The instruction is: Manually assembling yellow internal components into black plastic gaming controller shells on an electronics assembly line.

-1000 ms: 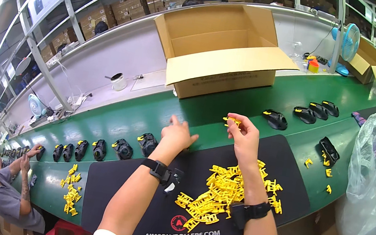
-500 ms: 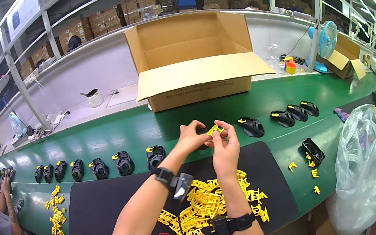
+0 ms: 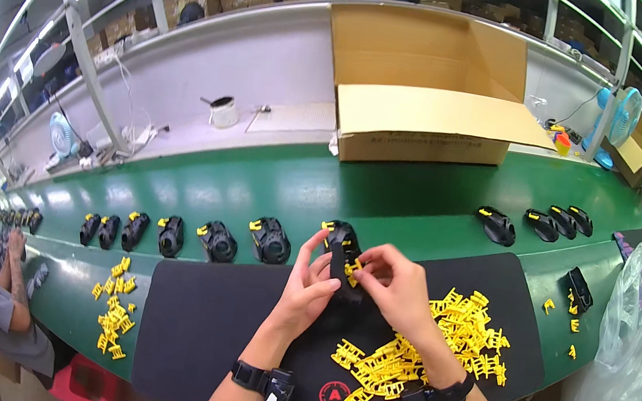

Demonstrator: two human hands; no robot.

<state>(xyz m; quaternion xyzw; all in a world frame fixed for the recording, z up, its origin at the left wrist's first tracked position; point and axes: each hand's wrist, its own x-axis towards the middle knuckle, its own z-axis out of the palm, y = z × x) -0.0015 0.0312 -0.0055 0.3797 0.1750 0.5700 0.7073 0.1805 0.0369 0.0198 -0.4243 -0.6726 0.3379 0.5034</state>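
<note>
Over the black mat (image 3: pixel 205 334) my hands work close together. My left hand (image 3: pixel 304 293) is closed around a black plastic shell (image 3: pixel 339 265), its fingers along the left side. My right hand (image 3: pixel 398 288) pinches a yellow plastic clip (image 3: pixel 352 272) against that shell. Fingers hide part of both pieces, so I cannot tell whether the clip is seated. Just beyond my fingers lies another black shell (image 3: pixel 343 233) with a yellow tab. A loose pile of yellow clips (image 3: pixel 424 345) covers the mat beside my right forearm.
Black shells with yellow tabs (image 3: pixel 270 240) line the green bench leftward; several more (image 3: pixel 496 226) lie far right. A large open carton (image 3: pixel 423 145) stands behind. Small clip heap (image 3: pixel 116 319) is left of the mat. Plastic bag (image 3: pixel 622 353) hangs right; a co-worker (image 3: pixel 7 301) sits left.
The view has swung to the right. My hands have come nearer to me and lower, and the yellow clip, raised at my fingertips before, is now against the black shell.
</note>
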